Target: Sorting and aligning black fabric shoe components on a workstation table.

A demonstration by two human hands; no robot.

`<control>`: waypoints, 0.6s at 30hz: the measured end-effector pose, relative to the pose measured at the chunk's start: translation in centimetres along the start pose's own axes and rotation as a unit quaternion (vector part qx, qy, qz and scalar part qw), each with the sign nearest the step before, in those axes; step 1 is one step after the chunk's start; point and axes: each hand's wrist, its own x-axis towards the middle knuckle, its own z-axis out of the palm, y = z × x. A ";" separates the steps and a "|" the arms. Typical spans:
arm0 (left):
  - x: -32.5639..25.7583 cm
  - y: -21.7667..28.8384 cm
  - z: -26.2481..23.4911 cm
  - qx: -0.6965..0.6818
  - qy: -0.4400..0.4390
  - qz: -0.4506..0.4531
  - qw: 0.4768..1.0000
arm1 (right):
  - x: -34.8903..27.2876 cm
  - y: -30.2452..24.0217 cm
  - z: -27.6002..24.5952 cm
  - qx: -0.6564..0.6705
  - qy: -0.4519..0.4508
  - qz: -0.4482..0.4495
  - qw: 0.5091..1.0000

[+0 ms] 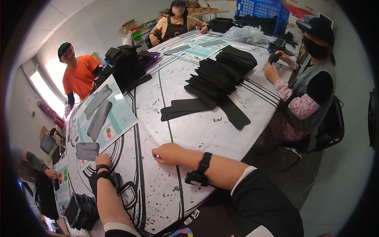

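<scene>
At the near left of the table, my left hand (103,159) has its fingers closed at the edge of a short grey rectangular pad (87,151). Two longer grey pads with rounded ends, the upper pad (98,99) and the lower pad (99,120), lie side by side on a printed teal-and-white board (120,118). My right hand (169,154) hovers or rests over bare tabletop, its fingers curled in, and nothing shows in them. Farther off, a long fanned stack of flat black pads (219,73) lies across the table, several of its loose pieces (187,107) spread toward me.
The white table (152,130) has black lines and dark specks. Black pieces (125,65) are heaped at far left, more (82,211) at near left. A blue crate (282,17) and clear plastic bags (248,34) stand at far right. Co-workers sit or stand around; one person (312,87) handles a black piece.
</scene>
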 end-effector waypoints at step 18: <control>-17.3 9.4 -5.2 0.010 0.030 0.422 0.906 | -0.2 -1.0 -0.3 0.001 0.038 -0.004 0.999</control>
